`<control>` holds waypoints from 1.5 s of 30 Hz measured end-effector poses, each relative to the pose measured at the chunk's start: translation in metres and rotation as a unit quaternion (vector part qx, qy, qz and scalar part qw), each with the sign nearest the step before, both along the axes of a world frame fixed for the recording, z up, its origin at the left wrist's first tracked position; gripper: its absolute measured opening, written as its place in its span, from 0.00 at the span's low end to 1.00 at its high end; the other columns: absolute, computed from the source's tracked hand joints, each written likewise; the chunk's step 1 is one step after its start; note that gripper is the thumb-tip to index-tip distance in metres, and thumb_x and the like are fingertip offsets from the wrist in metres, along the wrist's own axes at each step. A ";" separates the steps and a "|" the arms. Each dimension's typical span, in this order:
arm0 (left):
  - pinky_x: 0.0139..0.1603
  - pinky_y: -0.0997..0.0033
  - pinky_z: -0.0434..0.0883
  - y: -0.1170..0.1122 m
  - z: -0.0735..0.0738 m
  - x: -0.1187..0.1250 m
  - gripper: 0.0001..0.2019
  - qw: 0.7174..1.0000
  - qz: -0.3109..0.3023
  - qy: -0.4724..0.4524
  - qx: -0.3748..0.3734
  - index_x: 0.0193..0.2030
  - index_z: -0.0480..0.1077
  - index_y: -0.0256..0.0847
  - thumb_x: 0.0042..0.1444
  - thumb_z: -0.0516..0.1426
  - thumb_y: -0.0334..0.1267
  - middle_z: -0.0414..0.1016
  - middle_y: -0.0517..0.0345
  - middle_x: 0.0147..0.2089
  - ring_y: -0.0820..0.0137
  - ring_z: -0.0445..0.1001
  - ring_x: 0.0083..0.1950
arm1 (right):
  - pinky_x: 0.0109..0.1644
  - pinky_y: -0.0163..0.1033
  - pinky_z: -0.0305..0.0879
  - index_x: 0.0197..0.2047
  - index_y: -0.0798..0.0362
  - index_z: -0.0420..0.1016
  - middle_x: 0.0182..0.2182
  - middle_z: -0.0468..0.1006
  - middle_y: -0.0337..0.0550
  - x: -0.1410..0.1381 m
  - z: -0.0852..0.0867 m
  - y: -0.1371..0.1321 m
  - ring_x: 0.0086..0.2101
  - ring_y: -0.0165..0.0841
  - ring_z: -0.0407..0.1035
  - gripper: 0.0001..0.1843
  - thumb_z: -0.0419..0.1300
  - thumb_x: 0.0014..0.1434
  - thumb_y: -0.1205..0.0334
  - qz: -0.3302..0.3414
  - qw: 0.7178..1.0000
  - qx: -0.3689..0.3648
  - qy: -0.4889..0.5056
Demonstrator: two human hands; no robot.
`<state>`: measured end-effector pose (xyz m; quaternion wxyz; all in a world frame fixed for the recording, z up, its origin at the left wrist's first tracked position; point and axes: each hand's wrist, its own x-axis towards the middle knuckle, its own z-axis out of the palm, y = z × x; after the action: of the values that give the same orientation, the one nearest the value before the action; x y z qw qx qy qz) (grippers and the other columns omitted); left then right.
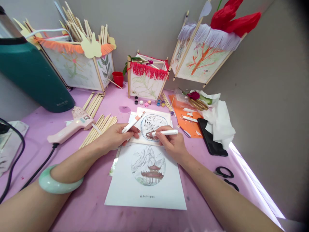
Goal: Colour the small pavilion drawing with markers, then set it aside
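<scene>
Right hand [173, 145] grasping pen [169, 132] at drawing [154, 123]; left hand [120, 135] grasping second pen [130, 125] beside it; print [147, 175] just below, presumably for easy viewing

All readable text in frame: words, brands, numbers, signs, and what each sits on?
No text is legible. Marks that show:
Printed sheet: one short dark line below the round pavilion picture, small symbol at its left end; too small to read.
Teal bottle: pale lettering near its base; too blurred to read.
Pink glue gun: teal marking on its side; too small to read.
</scene>
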<state>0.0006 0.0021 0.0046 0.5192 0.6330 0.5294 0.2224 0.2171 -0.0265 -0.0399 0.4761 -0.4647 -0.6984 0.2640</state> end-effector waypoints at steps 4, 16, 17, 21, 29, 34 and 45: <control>0.19 0.76 0.53 0.000 -0.001 0.000 0.14 1.000 0.000 -0.001 -0.001 0.40 0.73 0.37 0.48 0.54 0.39 0.75 0.56 0.32 0.79 0.57 0.19 | 0.29 0.33 0.65 0.34 0.53 0.72 0.29 0.75 0.40 0.000 0.000 0.000 0.26 0.28 0.70 0.09 0.56 0.59 0.57 -0.014 1.000 0.002 -0.002; 0.18 0.77 0.52 -0.001 0.001 0.000 0.13 1.000 -0.004 0.005 0.000 0.40 0.72 0.37 0.49 0.54 0.37 0.73 0.58 0.29 0.79 0.57 0.19 | 0.29 0.34 0.65 0.34 0.52 0.73 0.30 0.75 0.41 0.000 0.000 0.000 0.27 0.29 0.70 0.08 0.56 0.58 0.57 -0.007 1.000 0.000 0.002; 0.18 0.77 0.52 -0.001 0.001 0.000 0.13 1.000 -0.003 0.007 -0.002 0.41 0.72 0.37 0.49 0.54 0.37 0.73 0.59 0.29 0.79 0.57 0.19 | 0.30 0.34 0.66 0.34 0.52 0.73 0.30 0.75 0.41 0.000 0.000 0.000 0.27 0.29 0.70 0.08 0.57 0.58 0.57 -0.005 1.000 -0.003 0.003; 0.18 0.77 0.52 -0.001 0.000 0.000 0.13 1.000 -0.004 0.006 0.001 0.41 0.72 0.36 0.49 0.54 0.37 0.71 0.61 0.24 0.78 0.56 0.19 | 0.31 0.34 0.66 0.35 0.52 0.73 0.32 0.76 0.41 0.000 0.000 0.000 0.28 0.29 0.71 0.08 0.57 0.58 0.57 -0.002 1.000 -0.012 0.002; 0.20 0.76 0.55 0.000 -0.002 -0.001 0.13 1.000 -0.011 -0.003 0.007 0.40 0.72 0.37 0.49 0.54 0.39 0.76 0.56 0.34 0.78 0.58 0.20 | 0.32 0.34 0.68 0.37 0.52 0.73 0.32 0.76 0.41 0.000 -0.001 0.000 0.29 0.30 0.71 0.09 0.57 0.58 0.56 -0.006 1.000 -0.011 -0.002; 0.19 0.77 0.54 0.000 -0.001 -0.001 0.14 1.000 -0.010 0.005 0.007 0.41 0.72 0.37 0.49 0.54 0.39 0.75 0.56 0.32 0.78 0.57 0.20 | 0.31 0.34 0.68 0.37 0.51 0.73 0.33 0.76 0.41 0.000 -0.001 0.001 0.29 0.30 0.71 0.09 0.57 0.58 0.56 -0.013 1.000 -0.006 -0.003; 0.18 0.77 0.50 -0.002 0.003 0.001 0.11 1.000 -0.001 0.017 0.001 0.38 0.73 0.37 0.49 0.54 0.38 0.70 0.61 0.24 0.79 0.55 0.18 | 0.27 0.34 0.64 0.34 0.52 0.72 0.28 0.75 0.40 0.000 0.001 -0.001 0.24 0.28 0.68 0.08 0.56 0.58 0.56 -0.031 1.000 0.002 -0.004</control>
<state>0.0015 0.0006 0.0074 0.5098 0.6376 0.5373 0.2117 0.2175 -0.0270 -0.0390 0.4820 -0.4861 -0.6862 0.2460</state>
